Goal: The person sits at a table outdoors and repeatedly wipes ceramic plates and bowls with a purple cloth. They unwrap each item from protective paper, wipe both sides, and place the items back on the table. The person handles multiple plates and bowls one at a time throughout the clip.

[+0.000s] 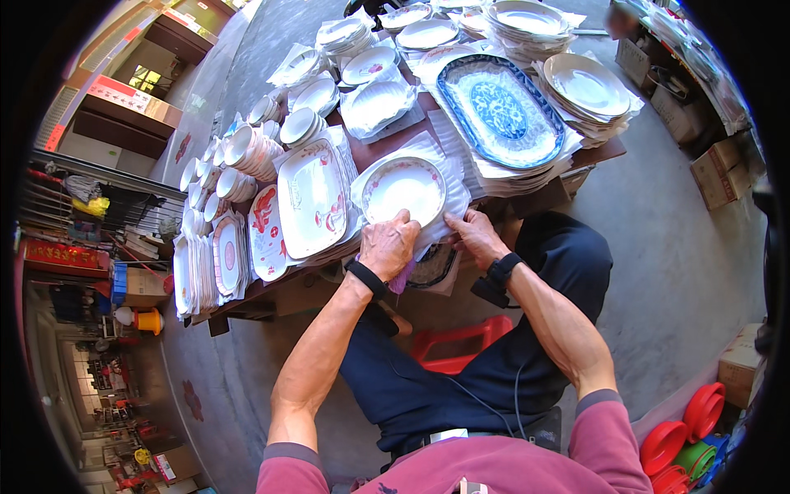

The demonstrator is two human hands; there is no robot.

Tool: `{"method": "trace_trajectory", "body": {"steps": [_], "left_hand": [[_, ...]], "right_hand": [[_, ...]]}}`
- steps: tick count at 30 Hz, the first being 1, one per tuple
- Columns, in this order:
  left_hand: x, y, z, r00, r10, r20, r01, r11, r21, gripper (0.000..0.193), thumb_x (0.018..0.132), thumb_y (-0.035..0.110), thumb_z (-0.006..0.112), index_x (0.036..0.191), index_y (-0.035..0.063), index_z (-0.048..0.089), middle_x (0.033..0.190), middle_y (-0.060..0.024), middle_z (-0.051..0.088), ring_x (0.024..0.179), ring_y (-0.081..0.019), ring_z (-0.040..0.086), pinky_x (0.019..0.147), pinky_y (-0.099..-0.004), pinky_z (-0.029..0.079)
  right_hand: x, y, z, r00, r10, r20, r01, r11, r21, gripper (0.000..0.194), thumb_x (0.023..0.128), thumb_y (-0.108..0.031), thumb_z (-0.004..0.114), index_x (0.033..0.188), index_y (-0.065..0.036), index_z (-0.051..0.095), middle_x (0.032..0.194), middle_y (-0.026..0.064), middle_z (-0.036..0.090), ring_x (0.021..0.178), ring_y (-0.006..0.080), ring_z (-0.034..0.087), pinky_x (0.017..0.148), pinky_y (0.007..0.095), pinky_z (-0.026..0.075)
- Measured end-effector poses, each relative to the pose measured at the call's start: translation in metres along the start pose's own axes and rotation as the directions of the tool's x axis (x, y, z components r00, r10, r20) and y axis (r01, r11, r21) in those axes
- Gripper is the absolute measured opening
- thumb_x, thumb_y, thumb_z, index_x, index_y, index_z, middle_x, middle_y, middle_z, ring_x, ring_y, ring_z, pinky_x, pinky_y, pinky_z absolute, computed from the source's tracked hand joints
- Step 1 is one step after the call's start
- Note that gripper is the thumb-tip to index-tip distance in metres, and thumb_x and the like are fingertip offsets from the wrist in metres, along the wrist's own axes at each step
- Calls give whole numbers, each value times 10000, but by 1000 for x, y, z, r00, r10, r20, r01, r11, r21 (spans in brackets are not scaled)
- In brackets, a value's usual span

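Note:
Before me a round white plate (404, 190) with a floral rim lies on white wrapping sheets (457, 179) near the table's edge. My left hand (390, 244) is curled at the plate's near rim, its fingers closed on a purple cloth (404, 276) that shows below the hand. At the lower right, my right hand (478, 236) pinches the edge of the wrapping sheets between thumb and fingers. Left of the plate is a stack of rectangular white platters (313, 197) with red patterns. To the right stands a stack of blue-and-white platters (501, 111), with sheets layered between them.
The brown table (426, 102) carries several stacks of plates and bowls (247, 148). Under my legs is a red plastic stool (460, 343). Cardboard boxes (721, 174) line the right side. Red and green plastic tubs (663, 446) sit at the lower right.

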State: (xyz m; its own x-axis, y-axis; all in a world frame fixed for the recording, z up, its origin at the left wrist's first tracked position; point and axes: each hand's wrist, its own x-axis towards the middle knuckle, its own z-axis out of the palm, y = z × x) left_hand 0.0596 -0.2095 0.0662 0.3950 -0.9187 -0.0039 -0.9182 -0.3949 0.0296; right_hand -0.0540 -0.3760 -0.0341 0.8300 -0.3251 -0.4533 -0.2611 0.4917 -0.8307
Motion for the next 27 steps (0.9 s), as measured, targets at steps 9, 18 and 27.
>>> {"method": "trace_trajectory", "body": {"steps": [9, 18, 27], "left_hand": [[-3, -1, 2, 987, 38, -157, -42, 999, -19, 126, 934, 96, 566, 885, 98, 682, 921, -84, 652, 756, -345, 710, 635, -451, 570], [-2, -5, -17, 973, -7, -230, -15, 995, -94, 97, 971, 149, 625, 907, 86, 661, 963, -97, 672, 776, -358, 712, 637, -452, 565], [0, -9, -26, 964, -49, -261, 12, 990, -142, 112, 979, 171, 626, 913, 89, 663, 969, -95, 679, 793, -358, 714, 645, -453, 561]], "right_hand": [[-1, -1, -1, 1000, -18, 13, 18, 1000, 0, 230, 1030, -353, 688, 1002, -124, 689, 852, -37, 688, 686, 63, 618, 616, 232, 499], [-2, -1, 4, 998, -64, -22, 64, 998, -6, 259, 1034, -298, 667, 1070, -43, 698, 852, 0, 689, 653, 85, 594, 572, 258, 472], [-5, -5, -1, 997, -67, -23, 65, 996, -67, 280, 1022, -314, 677, 1060, -37, 684, 872, 19, 699, 659, 93, 599, 587, 264, 483]]}}
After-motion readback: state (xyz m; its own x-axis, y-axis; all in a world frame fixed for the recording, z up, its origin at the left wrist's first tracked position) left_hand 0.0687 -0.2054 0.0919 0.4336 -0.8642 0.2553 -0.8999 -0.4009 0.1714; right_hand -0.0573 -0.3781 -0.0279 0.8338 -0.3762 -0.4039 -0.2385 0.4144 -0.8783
